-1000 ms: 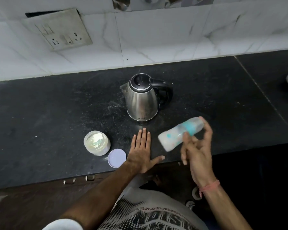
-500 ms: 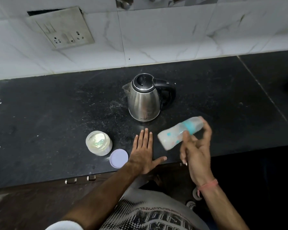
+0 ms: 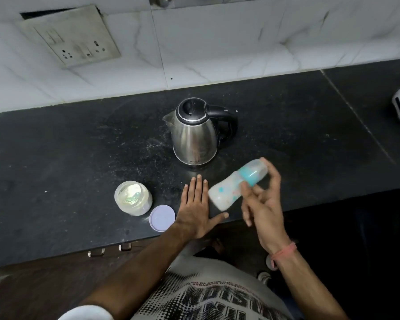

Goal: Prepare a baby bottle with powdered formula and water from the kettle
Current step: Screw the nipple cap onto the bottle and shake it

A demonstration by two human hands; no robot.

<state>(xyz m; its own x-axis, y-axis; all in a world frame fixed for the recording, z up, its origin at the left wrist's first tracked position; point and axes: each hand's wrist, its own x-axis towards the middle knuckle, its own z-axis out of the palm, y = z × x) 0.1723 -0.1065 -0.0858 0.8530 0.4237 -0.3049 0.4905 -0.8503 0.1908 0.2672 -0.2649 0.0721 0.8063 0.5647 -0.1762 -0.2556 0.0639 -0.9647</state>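
The bottle is being held in the right hand, raised above the front edge of the counter and tilted so that its capped end with the teal collar is pointing up and away to the right while its base is angled down toward the left. The fingers are being curled round the upper part of the bottle, with the thumb side hidden behind it; both bottle and fingers are blurred, so the exact grip cannot be told. A pink band is being worn on that wrist. The left hand is being rested flat on the counter, released, fingers straight and together, thumb spread toward the bottle's base, which is hanging just above and beside it. The kettle is being left standing upright behind both hands, lid closed, spout to the left, black handle to the right. The open jar is sitting to the left of the flat hand, with pale powder and a greenish scoop showing inside. Its lilac lid is lying flat between jar and hand, just beside the jar. A switch plate is being seen on the tiled wall behind.
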